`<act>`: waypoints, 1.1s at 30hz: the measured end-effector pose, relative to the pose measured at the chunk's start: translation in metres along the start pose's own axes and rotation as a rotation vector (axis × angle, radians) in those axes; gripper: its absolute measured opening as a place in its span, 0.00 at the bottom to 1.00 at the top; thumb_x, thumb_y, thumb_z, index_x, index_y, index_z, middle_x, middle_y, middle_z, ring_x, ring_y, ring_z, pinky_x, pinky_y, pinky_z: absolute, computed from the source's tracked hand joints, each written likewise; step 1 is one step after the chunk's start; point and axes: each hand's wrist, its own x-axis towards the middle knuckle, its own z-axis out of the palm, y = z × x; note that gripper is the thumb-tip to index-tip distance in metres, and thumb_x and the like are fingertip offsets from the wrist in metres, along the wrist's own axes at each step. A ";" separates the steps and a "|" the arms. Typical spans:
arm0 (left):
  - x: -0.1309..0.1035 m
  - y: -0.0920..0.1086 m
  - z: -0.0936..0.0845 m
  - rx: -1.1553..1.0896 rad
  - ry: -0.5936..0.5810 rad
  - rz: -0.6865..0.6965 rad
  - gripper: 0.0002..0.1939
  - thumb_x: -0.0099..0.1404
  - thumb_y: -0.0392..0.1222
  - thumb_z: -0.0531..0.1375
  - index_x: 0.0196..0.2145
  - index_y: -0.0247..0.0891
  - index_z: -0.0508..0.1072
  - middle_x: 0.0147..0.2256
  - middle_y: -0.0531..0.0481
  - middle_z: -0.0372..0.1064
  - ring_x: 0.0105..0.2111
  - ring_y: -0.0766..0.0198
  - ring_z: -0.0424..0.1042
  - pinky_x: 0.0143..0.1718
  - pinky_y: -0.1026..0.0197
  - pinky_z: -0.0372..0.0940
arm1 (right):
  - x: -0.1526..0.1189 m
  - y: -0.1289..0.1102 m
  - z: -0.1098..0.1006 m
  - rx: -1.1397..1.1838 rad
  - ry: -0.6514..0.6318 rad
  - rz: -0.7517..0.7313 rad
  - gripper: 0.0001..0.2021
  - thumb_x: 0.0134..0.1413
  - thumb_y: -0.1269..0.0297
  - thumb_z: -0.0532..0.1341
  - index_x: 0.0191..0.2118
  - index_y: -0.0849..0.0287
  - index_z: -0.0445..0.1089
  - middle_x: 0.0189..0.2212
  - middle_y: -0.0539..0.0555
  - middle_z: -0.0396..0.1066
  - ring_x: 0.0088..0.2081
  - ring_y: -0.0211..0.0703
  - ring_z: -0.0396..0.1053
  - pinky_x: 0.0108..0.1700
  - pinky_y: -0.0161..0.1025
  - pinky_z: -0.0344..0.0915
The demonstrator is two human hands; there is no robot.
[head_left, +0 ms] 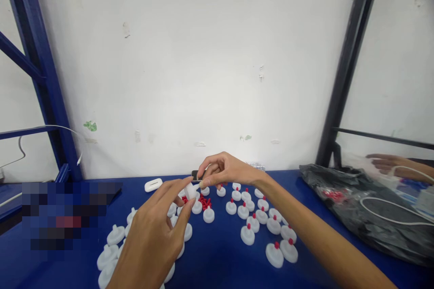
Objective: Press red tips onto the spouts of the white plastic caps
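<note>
My left hand pinches a white plastic nozzle cap between thumb and fingers, its spout tilted to the right. At the spout's tip, my right hand has thumb and forefinger pressed together; what they grip is hidden. Below the hands lies a pile of small red tips. More white nozzle caps with bare spouts sit on the left, partly behind my left hand and forearm. On the right stand several white caps with red tips on their spouts.
The blue table meets a white wall behind. A white oval case and a dark object lie near the back. On the right are a black plastic bag, a white cable and another person's hand.
</note>
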 end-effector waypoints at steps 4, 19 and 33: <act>0.001 0.005 -0.003 -0.010 0.040 0.013 0.18 0.71 0.50 0.54 0.54 0.45 0.73 0.42 0.50 0.77 0.20 0.68 0.71 0.21 0.65 0.67 | 0.000 -0.001 0.003 -0.011 0.003 0.001 0.17 0.53 0.55 0.70 0.44 0.59 0.76 0.30 0.51 0.78 0.24 0.32 0.68 0.26 0.30 0.63; -0.001 0.005 -0.003 0.024 0.169 0.034 0.16 0.70 0.51 0.58 0.52 0.45 0.73 0.44 0.51 0.77 0.17 0.72 0.67 0.26 0.63 0.68 | -0.003 -0.013 0.016 -0.103 0.025 -0.095 0.17 0.58 0.50 0.65 0.37 0.61 0.76 0.30 0.52 0.75 0.24 0.33 0.66 0.23 0.31 0.59; -0.004 0.008 -0.001 0.012 0.173 0.079 0.14 0.70 0.48 0.58 0.48 0.41 0.75 0.38 0.52 0.77 0.20 0.69 0.71 0.26 0.63 0.67 | -0.007 -0.019 0.020 -0.116 0.077 -0.084 0.14 0.55 0.52 0.68 0.35 0.60 0.80 0.27 0.52 0.75 0.27 0.38 0.73 0.29 0.35 0.68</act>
